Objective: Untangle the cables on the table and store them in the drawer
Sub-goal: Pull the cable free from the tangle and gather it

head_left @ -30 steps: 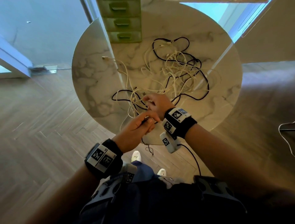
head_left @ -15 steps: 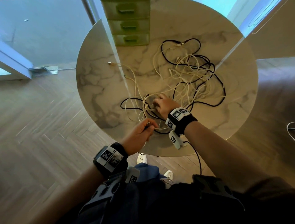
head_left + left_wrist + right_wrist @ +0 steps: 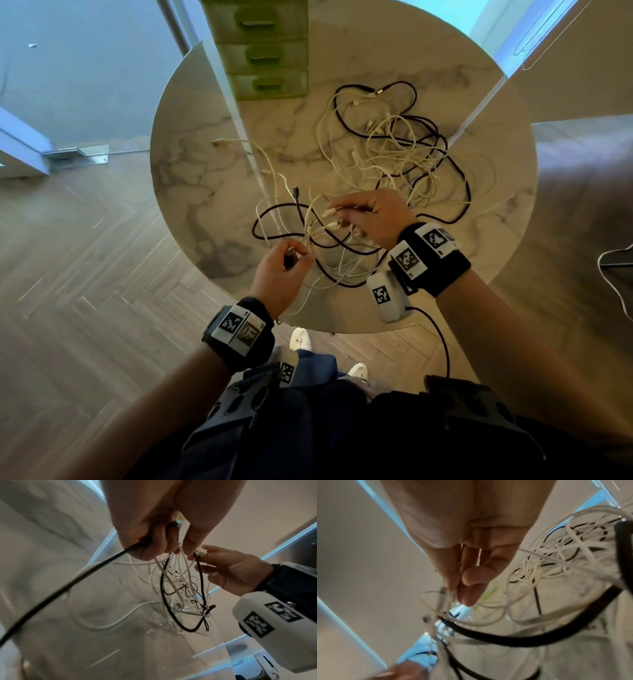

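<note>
A tangle of white and black cables [image 3: 394,150] lies on the round marble table [image 3: 191,192]. My left hand [image 3: 296,255] hovers above the near edge and grips a black cable [image 3: 96,566] by its plug end [image 3: 289,258]. A few white strands hang by its fingers [image 3: 192,539]. My right hand [image 3: 337,214], just right of it, pinches a white cable's connector [image 3: 203,550] between thumb and fingertips [image 3: 467,588]. A black loop [image 3: 522,639] and white strands hang between the two hands. The green drawer unit [image 3: 263,51] stands at the table's far edge.
The drawer unit's three visible drawers are shut. A loose white plug [image 3: 219,143] lies at the table's left. Wooden floor [image 3: 85,274] surrounds the table. My shoes [image 3: 301,339] stand at the near rim. Another white cable [image 3: 613,274] shows at the right edge.
My right hand reached into the near cables, then lifted off the table pinching a white connector. My left hand kept its grip on the black plug end and stayed near the front edge.
</note>
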The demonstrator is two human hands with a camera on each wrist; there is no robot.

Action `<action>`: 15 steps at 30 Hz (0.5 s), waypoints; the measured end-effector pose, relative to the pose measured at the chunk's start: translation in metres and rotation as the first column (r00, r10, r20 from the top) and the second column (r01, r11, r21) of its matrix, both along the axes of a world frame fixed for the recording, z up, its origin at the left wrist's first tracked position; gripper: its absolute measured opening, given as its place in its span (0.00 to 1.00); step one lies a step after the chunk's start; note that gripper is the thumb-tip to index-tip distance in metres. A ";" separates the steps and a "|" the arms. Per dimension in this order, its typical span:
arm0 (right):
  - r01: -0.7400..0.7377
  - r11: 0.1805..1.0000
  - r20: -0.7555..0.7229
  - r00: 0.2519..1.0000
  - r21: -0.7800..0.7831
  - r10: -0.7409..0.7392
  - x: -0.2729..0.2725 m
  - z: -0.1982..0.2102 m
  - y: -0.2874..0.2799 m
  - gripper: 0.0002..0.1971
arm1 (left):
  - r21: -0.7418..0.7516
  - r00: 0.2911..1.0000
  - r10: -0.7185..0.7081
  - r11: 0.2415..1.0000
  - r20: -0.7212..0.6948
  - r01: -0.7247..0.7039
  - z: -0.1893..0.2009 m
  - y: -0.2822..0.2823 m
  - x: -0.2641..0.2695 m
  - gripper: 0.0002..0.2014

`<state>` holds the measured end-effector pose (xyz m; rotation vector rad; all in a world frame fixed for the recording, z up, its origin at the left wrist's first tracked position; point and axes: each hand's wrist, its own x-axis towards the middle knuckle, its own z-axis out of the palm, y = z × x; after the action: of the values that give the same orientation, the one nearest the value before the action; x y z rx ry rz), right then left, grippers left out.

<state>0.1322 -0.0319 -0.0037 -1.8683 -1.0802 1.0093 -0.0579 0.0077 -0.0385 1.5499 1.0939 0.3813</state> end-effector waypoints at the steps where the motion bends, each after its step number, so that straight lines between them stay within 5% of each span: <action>1: 0.020 0.999 -0.048 0.999 0.026 -0.019 -0.002 0.003 -0.002 0.11 | 0.019 0.999 0.031 0.999 0.010 -0.031 0.000 0.001 0.003 0.01; 7: 0.214 0.975 -0.274 0.943 0.060 -0.190 -0.006 0.001 -0.002 0.09 | 0.115 0.986 0.143 0.982 0.084 -0.152 0.001 0.002 0.010 0.09; 11: 0.345 0.935 -0.379 0.878 0.079 -0.292 -0.011 -0.001 0.001 0.09 | 0.048 0.986 0.056 0.998 -0.157 -0.049 -0.002 0.008 0.017 0.18; 15: 0.313 0.949 -0.319 0.904 0.038 -0.286 -0.021 -0.013 0.006 0.10 | 0.028 0.951 -0.058 0.997 -0.304 0.070 -0.012 0.014 0.024 0.16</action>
<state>0.1110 -0.0259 -0.0169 -1.6701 -0.6182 1.0119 -0.0337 0.0214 -0.0508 1.7123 1.2731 0.1217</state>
